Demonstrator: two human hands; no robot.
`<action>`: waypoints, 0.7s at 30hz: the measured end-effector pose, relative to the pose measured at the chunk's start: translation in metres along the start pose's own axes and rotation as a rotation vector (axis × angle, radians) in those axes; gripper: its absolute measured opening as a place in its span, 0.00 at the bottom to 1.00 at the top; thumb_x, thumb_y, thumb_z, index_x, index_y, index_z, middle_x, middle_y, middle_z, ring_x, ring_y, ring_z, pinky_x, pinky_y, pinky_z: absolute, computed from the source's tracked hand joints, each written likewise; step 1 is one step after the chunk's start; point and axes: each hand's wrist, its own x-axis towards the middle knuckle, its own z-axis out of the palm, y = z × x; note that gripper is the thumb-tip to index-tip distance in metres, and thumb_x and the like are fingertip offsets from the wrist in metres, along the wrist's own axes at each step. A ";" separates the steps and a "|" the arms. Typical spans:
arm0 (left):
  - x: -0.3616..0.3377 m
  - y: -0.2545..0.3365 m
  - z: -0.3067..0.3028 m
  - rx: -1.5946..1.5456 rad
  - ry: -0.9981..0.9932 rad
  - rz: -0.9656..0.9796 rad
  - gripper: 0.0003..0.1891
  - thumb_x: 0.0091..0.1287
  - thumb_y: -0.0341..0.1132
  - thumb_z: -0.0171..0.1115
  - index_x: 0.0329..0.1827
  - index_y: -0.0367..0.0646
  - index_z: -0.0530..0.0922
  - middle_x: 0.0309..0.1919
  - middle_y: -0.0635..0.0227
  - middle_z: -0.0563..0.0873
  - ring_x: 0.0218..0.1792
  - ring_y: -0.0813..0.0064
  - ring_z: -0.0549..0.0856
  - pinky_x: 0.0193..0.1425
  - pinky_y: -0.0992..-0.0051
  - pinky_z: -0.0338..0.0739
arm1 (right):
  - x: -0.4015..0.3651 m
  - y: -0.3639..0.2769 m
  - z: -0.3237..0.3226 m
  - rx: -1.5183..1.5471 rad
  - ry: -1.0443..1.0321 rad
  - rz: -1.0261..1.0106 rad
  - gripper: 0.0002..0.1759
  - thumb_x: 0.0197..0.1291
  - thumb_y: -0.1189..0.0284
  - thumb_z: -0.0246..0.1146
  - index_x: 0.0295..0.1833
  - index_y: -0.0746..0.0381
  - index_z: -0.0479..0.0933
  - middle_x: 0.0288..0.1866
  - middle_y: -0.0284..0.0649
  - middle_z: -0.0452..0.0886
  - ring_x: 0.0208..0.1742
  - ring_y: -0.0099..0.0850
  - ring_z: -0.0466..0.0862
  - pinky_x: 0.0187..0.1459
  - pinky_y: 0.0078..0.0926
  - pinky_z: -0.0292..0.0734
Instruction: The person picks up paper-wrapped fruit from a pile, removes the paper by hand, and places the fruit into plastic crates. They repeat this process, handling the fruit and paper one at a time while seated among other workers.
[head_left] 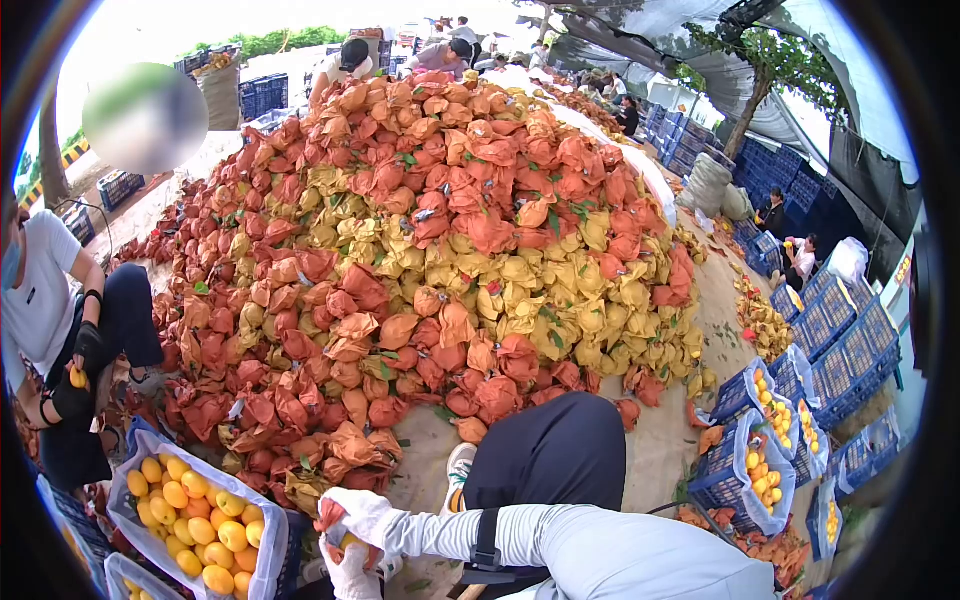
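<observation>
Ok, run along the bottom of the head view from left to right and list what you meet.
Lined crate of yellow fruit → gloved hands around a fruit → dark trouser knee → blue crates holding yellow fruit.

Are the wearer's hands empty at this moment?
No, the right hand and left hand together grip a fruit partly wrapped in orange-red paper.
</observation>
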 end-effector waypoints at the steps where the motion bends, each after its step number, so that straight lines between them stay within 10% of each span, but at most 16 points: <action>1: 0.007 -0.001 -0.010 -0.001 -0.071 0.039 0.35 0.59 0.36 0.67 0.70 0.44 0.65 0.59 0.61 0.77 0.55 0.64 0.82 0.48 0.68 0.84 | 0.002 -0.003 0.001 0.323 0.111 0.129 0.11 0.61 0.67 0.63 0.48 0.57 0.79 0.44 0.37 0.85 0.45 0.31 0.85 0.47 0.27 0.78; 3: 0.002 0.016 0.003 -0.155 -0.136 0.038 0.39 0.56 0.36 0.68 0.72 0.43 0.63 0.65 0.58 0.71 0.57 0.59 0.81 0.50 0.65 0.84 | 0.003 -0.034 -0.014 0.144 0.202 0.241 0.11 0.65 0.68 0.61 0.50 0.58 0.80 0.45 0.34 0.84 0.46 0.24 0.80 0.52 0.23 0.74; 6: -0.010 0.025 0.012 -0.232 -0.259 -0.013 0.27 0.58 0.36 0.68 0.62 0.43 0.75 0.55 0.58 0.82 0.48 0.62 0.85 0.49 0.64 0.83 | 0.019 0.018 -0.007 0.945 0.210 0.324 0.12 0.68 0.67 0.58 0.52 0.58 0.81 0.44 0.30 0.83 0.46 0.26 0.80 0.51 0.26 0.74; 10: -0.002 0.014 0.010 -0.563 -0.322 -0.048 0.42 0.52 0.37 0.71 0.73 0.45 0.64 0.66 0.62 0.76 0.67 0.60 0.75 0.73 0.62 0.67 | 0.013 -0.018 -0.039 1.138 0.044 0.335 0.14 0.69 0.66 0.60 0.53 0.61 0.79 0.44 0.33 0.83 0.43 0.25 0.83 0.47 0.23 0.77; 12: 0.008 0.013 0.005 0.753 -0.086 0.279 0.37 0.57 0.43 0.71 0.70 0.45 0.66 0.62 0.64 0.78 0.64 0.60 0.77 0.70 0.56 0.70 | 0.003 -0.058 -0.054 1.095 -0.052 0.333 0.11 0.70 0.66 0.57 0.51 0.59 0.78 0.39 0.32 0.83 0.39 0.25 0.82 0.44 0.25 0.77; 15: 0.005 0.017 0.013 -0.599 -0.108 -0.074 0.33 0.59 0.41 0.70 0.67 0.51 0.67 0.61 0.65 0.77 0.60 0.59 0.78 0.63 0.50 0.75 | -0.006 -0.087 -0.038 0.762 0.092 0.281 0.10 0.71 0.65 0.55 0.49 0.56 0.79 0.36 0.32 0.82 0.36 0.27 0.82 0.40 0.27 0.77; 17: 0.008 -0.002 -0.011 -0.623 -0.206 -0.038 0.34 0.60 0.39 0.70 0.69 0.55 0.66 0.64 0.66 0.74 0.64 0.59 0.76 0.63 0.50 0.76 | 0.002 -0.090 -0.053 1.000 0.115 0.514 0.11 0.71 0.63 0.56 0.49 0.57 0.79 0.36 0.33 0.83 0.36 0.28 0.83 0.39 0.28 0.79; 21: -0.001 0.013 -0.014 -0.916 -0.393 -0.100 0.31 0.64 0.39 0.67 0.69 0.52 0.66 0.68 0.56 0.70 0.68 0.49 0.72 0.64 0.46 0.76 | 0.000 -0.116 -0.110 1.048 0.429 0.096 0.08 0.64 0.67 0.65 0.45 0.58 0.80 0.37 0.32 0.84 0.38 0.30 0.84 0.44 0.29 0.80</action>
